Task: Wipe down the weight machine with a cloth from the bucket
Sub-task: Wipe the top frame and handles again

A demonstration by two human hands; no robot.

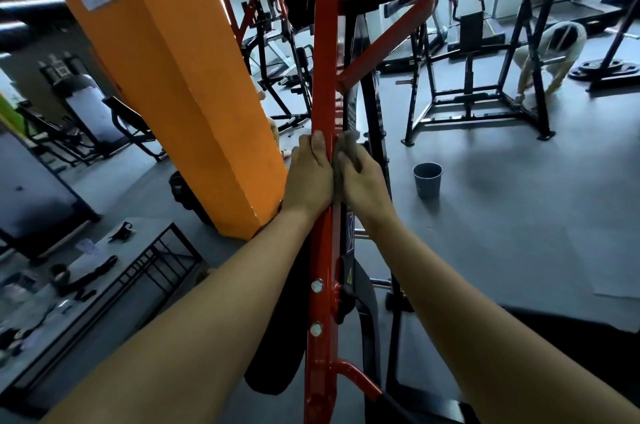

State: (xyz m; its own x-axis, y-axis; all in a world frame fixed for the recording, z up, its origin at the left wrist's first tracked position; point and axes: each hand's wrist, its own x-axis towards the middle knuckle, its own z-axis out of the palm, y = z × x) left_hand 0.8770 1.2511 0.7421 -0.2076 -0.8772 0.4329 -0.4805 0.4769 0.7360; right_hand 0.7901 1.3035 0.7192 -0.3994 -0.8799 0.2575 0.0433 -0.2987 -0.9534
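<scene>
Two hands (309, 177) (362, 181), one cloth (349, 146), one bucket (427, 180), one red upright (323, 59).

glossy red painted metal upright (323, 84), soft grey cloth (348, 146), matt grey bucket (427, 180)

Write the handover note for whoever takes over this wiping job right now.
The left hand grips the machine's red upright. The right hand holds the grey cloth against the upright's right side, level with the left. The bucket stands on the floor to the right, apart from the machine. Done: cloth is out and on the frame. Left: how much is already wiped cannot be told, so cover the rest.
</scene>
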